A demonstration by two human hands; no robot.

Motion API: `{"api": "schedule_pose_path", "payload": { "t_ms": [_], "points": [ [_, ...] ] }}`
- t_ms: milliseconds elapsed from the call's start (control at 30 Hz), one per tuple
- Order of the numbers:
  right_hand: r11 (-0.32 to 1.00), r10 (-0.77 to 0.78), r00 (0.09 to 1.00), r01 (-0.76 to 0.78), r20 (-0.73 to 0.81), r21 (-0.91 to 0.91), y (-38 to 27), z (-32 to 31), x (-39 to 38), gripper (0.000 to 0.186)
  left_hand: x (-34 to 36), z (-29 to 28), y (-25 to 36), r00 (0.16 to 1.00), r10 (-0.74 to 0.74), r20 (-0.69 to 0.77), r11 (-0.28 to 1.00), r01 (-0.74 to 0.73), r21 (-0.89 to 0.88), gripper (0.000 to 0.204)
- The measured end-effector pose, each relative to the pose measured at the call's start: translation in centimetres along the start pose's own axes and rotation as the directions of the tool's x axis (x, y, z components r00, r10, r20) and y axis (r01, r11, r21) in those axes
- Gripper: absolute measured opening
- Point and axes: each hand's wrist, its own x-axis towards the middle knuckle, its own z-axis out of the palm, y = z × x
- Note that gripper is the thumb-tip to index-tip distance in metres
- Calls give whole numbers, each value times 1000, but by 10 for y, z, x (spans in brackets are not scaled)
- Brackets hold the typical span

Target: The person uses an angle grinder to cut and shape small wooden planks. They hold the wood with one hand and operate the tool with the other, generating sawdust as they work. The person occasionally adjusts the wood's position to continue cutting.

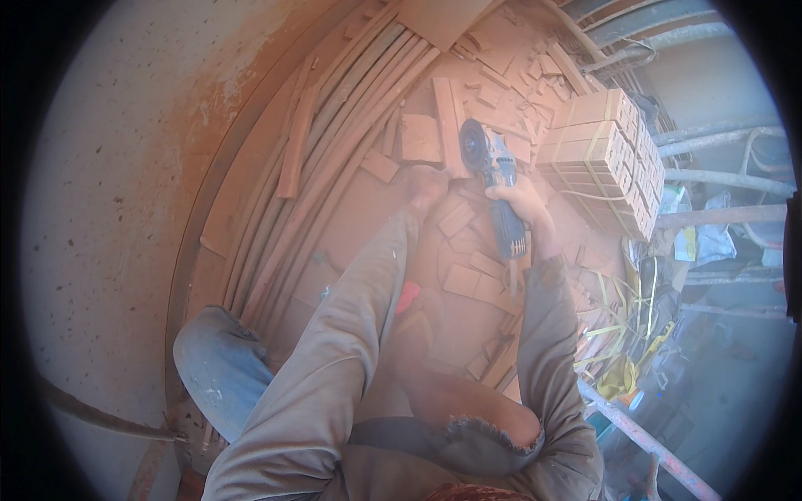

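Observation:
My right hand (526,203) is closed around the body of an angle grinder (507,227), blue and black with a grey head. Its dark round disc (474,144) stands beside the right edge of a long reddish tile strip (447,117). My left hand (426,185) is closed at the near end of that strip, holding it down; dust blurs the fingers. Just beyond this hand lies a squarish tile (420,139). Cut tile pieces (473,282) are scattered on the floor below the grinder. Whether the disc touches the strip I cannot tell.
A strapped stack of tiles (601,159) stands to the right. Long pipes (334,159) lie along the wall (109,209) at left. Loose yellow straps (631,313), plastic bags (714,230) and metal scaffold poles (718,215) crowd the right side. Reddish dust coats the floor (359,221).

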Motion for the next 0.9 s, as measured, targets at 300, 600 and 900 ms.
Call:
{"api": "schedule_pose_path", "payload": {
  "t_ms": [300,600,900],
  "points": [
    [998,43,999,-43,-6,-36,-2,-2,7,55,2,4,-2,999,-53,8,996,53,-67,53],
    [998,-17,1000,15,-21,-68,11,2,-18,57,6,1,-2,994,-75,81,997,72,30,54],
    [999,-35,999,35,-2,-15,14,3,-20,52,3,-1,2,991,-120,50,991,123,-54,53]
  ]
}}
